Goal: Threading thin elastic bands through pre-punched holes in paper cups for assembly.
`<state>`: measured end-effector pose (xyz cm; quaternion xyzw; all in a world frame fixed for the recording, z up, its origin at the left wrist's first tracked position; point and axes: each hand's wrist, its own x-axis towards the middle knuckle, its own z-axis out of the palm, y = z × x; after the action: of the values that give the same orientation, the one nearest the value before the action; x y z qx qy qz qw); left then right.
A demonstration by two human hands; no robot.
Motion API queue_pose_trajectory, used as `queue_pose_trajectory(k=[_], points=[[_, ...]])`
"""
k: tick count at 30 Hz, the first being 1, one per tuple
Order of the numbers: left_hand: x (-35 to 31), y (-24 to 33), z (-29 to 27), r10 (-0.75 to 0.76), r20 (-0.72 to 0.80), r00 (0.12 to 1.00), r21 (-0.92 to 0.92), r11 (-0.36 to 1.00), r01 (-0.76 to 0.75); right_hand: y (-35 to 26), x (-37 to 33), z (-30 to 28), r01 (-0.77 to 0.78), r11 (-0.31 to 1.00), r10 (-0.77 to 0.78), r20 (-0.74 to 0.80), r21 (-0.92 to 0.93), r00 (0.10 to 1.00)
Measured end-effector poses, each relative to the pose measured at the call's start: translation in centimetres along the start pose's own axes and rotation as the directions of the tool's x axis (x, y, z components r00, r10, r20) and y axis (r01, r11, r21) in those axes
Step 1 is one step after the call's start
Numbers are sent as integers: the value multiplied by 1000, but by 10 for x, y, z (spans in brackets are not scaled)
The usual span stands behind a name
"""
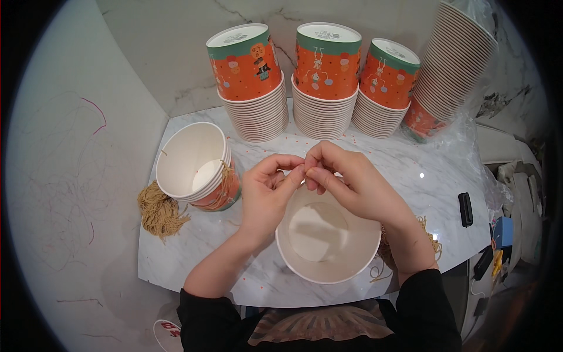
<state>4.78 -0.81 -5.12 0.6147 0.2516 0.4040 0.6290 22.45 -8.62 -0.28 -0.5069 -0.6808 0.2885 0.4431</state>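
A white-lined paper bucket stands mouth up on the table in front of me. Over its far rim my left hand and my right hand meet, thumbs and fingertips pinched together. Whatever is between the fingertips is too small or hidden to make out. To the left, a few nested buckets lean with their mouths toward me, tan strings hanging over their side. A bundle of tan string lies next to them. More tan string shows beside my right forearm, partly hidden by it and the bucket.
Stacks of upside-down orange and green paper buckets line the back wall. At the back right, a tall stack leans in clear plastic. A small black oblong object lies on the marbled table at right. A wall rises at left.
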Motion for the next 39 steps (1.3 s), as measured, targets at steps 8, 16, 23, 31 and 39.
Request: queue_pose_trajectory(k=[8,16,23,31,39], points=[[-7,-2,10,109,-55,993,-102,988,-114,8,4,-1,-129,885,117,53,448,992],[-9,-3,11,153,-33,988,-190,969,-156,8,7,-4,-160,879,139,80,448,987],[-6,-1,15,166,-110,980,-171,968,-183,7,6,0,-139,955,162,-68,263,984],[-7,-3,11,145,-86,986,-165,974,-158,-3,1,4,-27,1000,25,-137,-14,990],[-7,-4,8,95,-82,992,-63,993,-100,-7,-1,4,87,962,-133,-164,-258,977]])
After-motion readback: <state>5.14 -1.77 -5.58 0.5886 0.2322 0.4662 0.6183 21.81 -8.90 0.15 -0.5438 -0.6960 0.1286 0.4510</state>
